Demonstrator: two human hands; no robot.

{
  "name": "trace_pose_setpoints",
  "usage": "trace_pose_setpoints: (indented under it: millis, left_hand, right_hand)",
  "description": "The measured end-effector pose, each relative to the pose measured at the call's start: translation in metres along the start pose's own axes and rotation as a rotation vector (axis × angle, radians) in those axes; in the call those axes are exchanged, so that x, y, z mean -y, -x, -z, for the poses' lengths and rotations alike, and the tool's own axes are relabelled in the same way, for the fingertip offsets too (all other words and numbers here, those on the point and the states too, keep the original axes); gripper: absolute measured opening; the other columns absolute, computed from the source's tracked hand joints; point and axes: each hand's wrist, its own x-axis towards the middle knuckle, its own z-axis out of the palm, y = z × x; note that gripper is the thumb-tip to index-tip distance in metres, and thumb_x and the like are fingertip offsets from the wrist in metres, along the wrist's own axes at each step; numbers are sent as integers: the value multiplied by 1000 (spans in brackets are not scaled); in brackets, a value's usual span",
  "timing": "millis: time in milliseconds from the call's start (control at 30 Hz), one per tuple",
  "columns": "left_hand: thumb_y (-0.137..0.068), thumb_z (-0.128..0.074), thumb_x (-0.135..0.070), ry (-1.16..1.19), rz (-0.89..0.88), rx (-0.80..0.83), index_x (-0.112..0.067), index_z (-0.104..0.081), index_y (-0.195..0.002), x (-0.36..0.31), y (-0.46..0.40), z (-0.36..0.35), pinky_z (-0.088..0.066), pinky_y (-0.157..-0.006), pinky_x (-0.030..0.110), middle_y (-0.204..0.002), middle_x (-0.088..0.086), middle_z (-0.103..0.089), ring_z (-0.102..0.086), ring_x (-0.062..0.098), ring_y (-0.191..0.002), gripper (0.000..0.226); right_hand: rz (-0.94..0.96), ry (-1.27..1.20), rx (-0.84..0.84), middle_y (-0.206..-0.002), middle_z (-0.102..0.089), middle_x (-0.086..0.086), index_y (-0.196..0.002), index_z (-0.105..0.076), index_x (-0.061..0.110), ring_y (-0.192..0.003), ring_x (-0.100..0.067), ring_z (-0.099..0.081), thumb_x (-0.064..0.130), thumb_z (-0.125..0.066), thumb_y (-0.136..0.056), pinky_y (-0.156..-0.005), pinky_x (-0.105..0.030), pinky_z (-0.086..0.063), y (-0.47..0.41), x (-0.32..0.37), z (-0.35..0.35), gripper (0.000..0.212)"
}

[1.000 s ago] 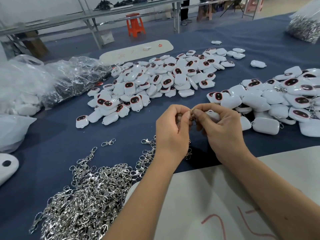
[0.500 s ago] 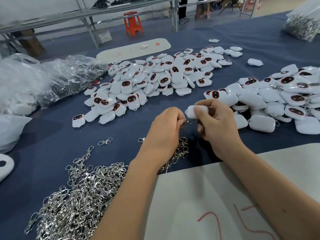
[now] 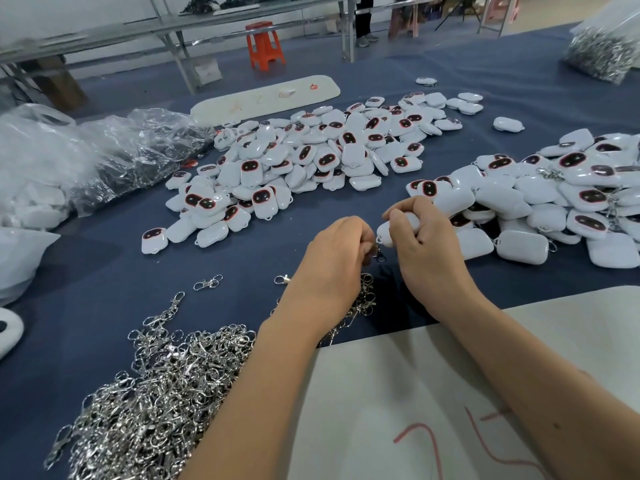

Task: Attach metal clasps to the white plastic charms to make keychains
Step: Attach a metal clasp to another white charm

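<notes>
White rounded plastic charm (image 3: 388, 232), gripped by right hand (image 3: 420, 237); left hand (image 3: 341, 249) at nine o'clock pinches silver metal clasp (image 3: 379, 253): steady both, hook the charm's loop squarely.

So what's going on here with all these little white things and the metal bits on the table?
A person is making keychains at a blue-covered table. The right hand grips a white charm, and the left hand pinches a metal clasp right at the charm's lower end; whether it is hooked on yet cannot be told. Loose clasps are heaped at near left, and charms lie in a middle pile and a right pile.
</notes>
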Motion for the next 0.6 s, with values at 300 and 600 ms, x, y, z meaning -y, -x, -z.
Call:
trace_pose_setpoints:
  millis: [300,600]
  left_hand:
    - [-99,-48,1,-50,11,-32,-14,-55,-93,-8,1,-3,-49,-77,46,-92,0,-59,-55,25,-85,18]
    - [-99,-52,-2,25,58,-139,-10,-58,-90,-11,1,-13,-48,-78,44,-92,4,-63,-58,26,-86,13]
  right_hand:
    - [8,33,-14,-74,-58,11,-97,-60,17,-61,2,-51,17,-50,-104,-55,-12,-37,2,3,1,13]
    - [-34,-44,-27,-73,-62,8,-96,-59,20,-63,-6,-55,20,-48,-104,-57,-22,-43,4,4,0,13]
